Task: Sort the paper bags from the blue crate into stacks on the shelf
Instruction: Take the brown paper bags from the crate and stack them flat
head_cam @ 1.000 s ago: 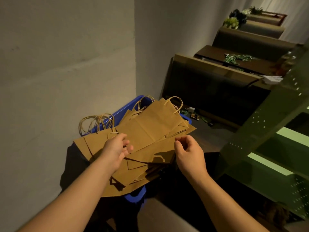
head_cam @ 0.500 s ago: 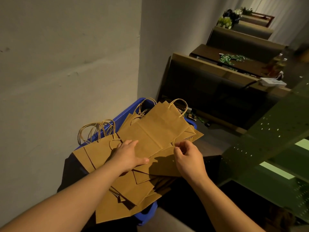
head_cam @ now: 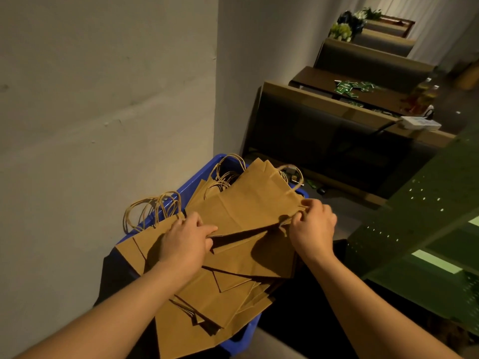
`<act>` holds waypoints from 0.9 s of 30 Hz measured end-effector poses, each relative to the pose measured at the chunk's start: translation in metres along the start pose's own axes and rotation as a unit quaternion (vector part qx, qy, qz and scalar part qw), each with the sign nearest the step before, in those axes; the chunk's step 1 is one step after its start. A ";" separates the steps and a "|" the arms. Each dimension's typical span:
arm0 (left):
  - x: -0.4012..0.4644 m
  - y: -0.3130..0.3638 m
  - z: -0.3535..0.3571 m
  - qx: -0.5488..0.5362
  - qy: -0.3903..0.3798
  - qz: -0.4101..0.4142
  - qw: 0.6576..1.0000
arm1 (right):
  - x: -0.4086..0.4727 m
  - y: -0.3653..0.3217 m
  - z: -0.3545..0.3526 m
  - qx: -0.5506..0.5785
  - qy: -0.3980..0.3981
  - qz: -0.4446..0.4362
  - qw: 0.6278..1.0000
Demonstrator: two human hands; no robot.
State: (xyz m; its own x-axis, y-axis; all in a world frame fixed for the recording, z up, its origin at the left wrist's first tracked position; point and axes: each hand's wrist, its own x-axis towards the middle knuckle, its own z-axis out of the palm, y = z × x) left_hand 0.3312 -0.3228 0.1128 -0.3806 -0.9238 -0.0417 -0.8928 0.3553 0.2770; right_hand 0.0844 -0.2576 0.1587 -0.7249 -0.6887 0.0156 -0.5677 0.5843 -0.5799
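A blue crate (head_cam: 193, 181) against the wall holds a loose pile of brown paper bags (head_cam: 228, 288) with twisted paper handles. The top paper bag (head_cam: 248, 203) is lifted a little off the pile, with a dark gap under its near edge. My left hand (head_cam: 185, 240) grips that bag's near left edge, fingers tucked under it. My right hand (head_cam: 312, 224) pinches its right edge, fingers curled around the paper. The green metal shelf (head_cam: 420, 229) stands to the right of the crate.
A grey wall (head_cam: 103, 99) runs along the left. Dark booth seats (head_cam: 324, 141) and a wooden table (head_cam: 363, 95) with green packets and bottles lie beyond. A white box (head_cam: 421, 123) sits on the seat back. Several bag handles (head_cam: 153, 208) hang over the crate's left rim.
My right hand moved up and right to the top bag's right edge and pinched it. My left hand slid its fingers under the near edge. The bag lifted slightly off the pile.
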 end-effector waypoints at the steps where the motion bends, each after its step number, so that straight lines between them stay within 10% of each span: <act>1: -0.003 -0.003 0.000 -0.045 0.028 -0.013 0.999 | 0.005 0.001 0.001 -0.013 0.000 0.010 1.000; 9: -0.032 -0.016 -0.017 -0.322 0.099 -0.120 0.934 | 0.035 0.002 0.011 -0.046 -0.106 0.084 0.990; 20: -0.043 -0.010 -0.021 -0.597 0.146 -0.288 0.734 | 0.046 0.003 0.001 0.035 0.011 0.044 0.998; 27: -0.060 -0.003 -0.030 -0.709 0.215 -0.337 0.581 | 0.061 0.007 0.013 -0.032 -0.133 0.031 0.990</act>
State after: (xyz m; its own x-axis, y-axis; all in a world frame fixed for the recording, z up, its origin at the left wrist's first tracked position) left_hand 0.3637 -0.2724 0.1429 0.3078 -0.8437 -0.4399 0.4071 -0.3011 0.8623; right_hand 0.0413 -0.3009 0.1448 -0.6354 -0.7348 -0.2375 -0.5559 0.6487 -0.5198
